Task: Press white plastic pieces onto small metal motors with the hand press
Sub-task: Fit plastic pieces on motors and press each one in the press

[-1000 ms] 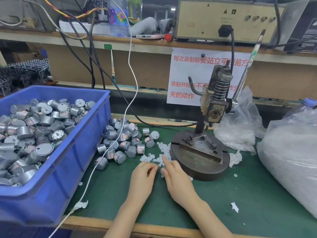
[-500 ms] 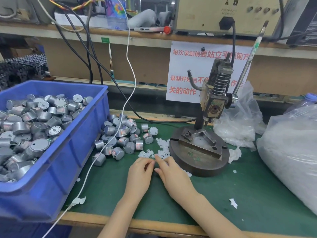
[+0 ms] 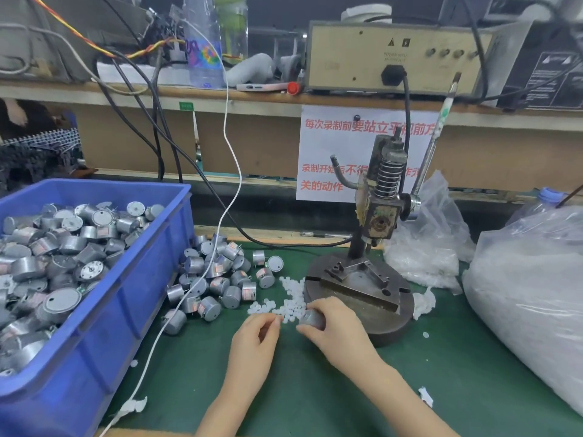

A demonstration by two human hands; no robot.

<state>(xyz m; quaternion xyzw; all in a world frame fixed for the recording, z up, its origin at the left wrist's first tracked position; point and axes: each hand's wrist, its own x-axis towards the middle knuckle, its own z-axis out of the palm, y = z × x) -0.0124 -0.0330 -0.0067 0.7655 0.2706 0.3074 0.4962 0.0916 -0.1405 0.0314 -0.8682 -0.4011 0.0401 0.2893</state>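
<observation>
Looks down on a green desk [image 3: 315, 389]. Had the fingertips of both hands flat among the loose white plastic pieces [image 3: 291, 296] half a second ago; now lifts them. Holds one small grey motor [image 3: 312, 318] in the right grip [image 3: 334, 326], fingers curled round it, just in front of the hand press [image 3: 380, 212] base. Curls the left grip [image 3: 255, 339] beside the pile, thumb to forefinger; cannot tell whether pinching a piece. Suggests picking done, fitting next, pressing not yet begun. Blurs the motor, hides its shaft. Crops the blue bin [image 3: 104, 326] at left.
</observation>
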